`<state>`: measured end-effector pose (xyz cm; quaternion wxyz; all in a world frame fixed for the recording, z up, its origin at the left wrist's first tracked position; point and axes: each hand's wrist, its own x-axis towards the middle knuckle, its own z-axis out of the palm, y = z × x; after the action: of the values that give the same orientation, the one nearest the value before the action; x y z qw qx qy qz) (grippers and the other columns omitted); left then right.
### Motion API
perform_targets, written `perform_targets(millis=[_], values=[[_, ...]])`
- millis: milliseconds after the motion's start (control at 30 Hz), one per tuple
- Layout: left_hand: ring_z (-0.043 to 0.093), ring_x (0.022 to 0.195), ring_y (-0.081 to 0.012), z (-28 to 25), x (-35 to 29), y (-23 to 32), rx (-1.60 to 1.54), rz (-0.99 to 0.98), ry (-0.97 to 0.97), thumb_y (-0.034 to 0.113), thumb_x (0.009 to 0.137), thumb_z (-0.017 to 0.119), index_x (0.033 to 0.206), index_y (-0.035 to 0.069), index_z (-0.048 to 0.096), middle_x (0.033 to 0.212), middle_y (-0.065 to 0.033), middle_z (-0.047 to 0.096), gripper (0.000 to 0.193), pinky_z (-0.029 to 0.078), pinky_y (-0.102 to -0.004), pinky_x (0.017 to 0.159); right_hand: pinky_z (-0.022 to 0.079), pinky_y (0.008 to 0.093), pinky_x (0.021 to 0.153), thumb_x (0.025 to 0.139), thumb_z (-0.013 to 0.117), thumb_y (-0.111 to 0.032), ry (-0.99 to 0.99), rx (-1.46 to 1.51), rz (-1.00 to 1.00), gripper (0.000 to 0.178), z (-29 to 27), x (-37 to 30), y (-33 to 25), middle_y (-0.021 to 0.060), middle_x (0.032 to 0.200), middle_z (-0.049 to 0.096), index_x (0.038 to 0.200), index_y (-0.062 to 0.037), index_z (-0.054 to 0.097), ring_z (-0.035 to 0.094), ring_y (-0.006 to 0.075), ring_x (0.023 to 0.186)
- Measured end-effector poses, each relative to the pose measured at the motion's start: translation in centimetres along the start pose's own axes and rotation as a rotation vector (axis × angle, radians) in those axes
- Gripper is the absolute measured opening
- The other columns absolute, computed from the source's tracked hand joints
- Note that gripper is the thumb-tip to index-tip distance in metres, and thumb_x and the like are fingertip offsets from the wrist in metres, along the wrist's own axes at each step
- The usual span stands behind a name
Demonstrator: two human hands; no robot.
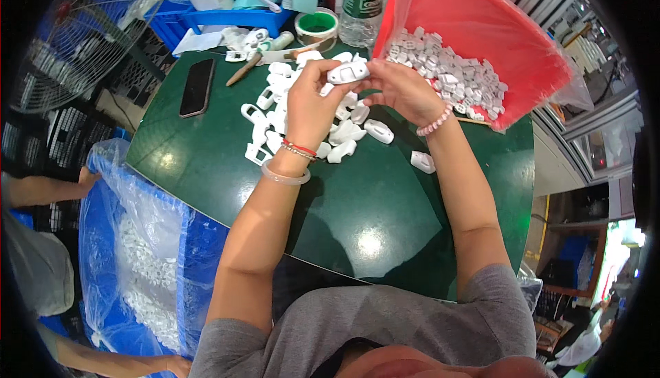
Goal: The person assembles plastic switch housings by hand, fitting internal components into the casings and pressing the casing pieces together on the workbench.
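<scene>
A small white plastic housing (348,73) with openings in its face is held up over the green table. The fingers of my left hand (313,99) close on its left end. At its right end, my right hand (405,93) pinches it between thumb and forefinger, the other fingers curled beneath. Under and around both hands spreads a loose pile of similar white plastic parts (347,132). Two parts lie apart to the right: one white part (379,130) close to the pile, another white part (423,162) beside my right forearm.
A red bin (474,7) of small white pieces stands at the far right. Beyond the pile are a knife (275,56), a tape roll (317,27), a bottle (361,7) and a blue tray (234,20). A phone (197,87) lies left. Another person's hands grip a blue crate (182,240).
</scene>
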<state>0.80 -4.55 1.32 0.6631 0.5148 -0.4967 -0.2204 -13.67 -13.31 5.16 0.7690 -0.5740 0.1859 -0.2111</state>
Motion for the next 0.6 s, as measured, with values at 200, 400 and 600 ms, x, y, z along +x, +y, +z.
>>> perform_targets(millis=[200, 400, 600], values=[[0.057, 0.089, -0.0141, 0.6, 0.1, 1.3, -0.347, -0.125, -0.058, 0.000, 0.075, 0.064, 0.103, -0.003, 0.051, 0.098, -0.0099, 0.057, 0.031, 0.047, -0.0246, 0.076, 0.042, 0.0202, 0.066, 0.084, 0.060, -0.030, 0.141, -0.145, -0.107, 0.028, -0.5, 0.1, 0.3, -0.0008, 0.085, 0.059, 0.092, -0.0034, 0.059, 0.052, 0.0047, 0.075], [0.056, 0.089, -0.0131, -0.2, 0.2, 1.2, -0.589, -0.274, -0.100, 0.006, 0.080, 0.062, 0.109, -0.001, 0.049, 0.098, -0.0086, 0.057, 0.031, 0.046, -0.0239, 0.077, 0.043, 0.0229, 0.072, 0.084, 0.059, -0.027, 0.089, -0.123, -0.067, 0.026, -0.8, -0.2, 0.1, -0.0024, 0.091, 0.057, 0.099, -0.0058, 0.058, 0.052, 0.0062, 0.086], [0.056, 0.084, -0.0120, 0.1, 0.0, 0.5, -0.577, -0.239, -0.110, 0.003, 0.079, 0.062, 0.102, 0.004, 0.046, 0.095, -0.0074, 0.058, 0.028, 0.047, -0.0234, 0.073, 0.044, 0.0196, 0.069, 0.080, 0.065, -0.028, 0.074, -0.073, -0.071, 0.029, -2.2, -0.2, 0.8, -0.0010, 0.088, 0.060, 0.096, -0.0050, 0.059, 0.053, 0.0048, 0.079]])
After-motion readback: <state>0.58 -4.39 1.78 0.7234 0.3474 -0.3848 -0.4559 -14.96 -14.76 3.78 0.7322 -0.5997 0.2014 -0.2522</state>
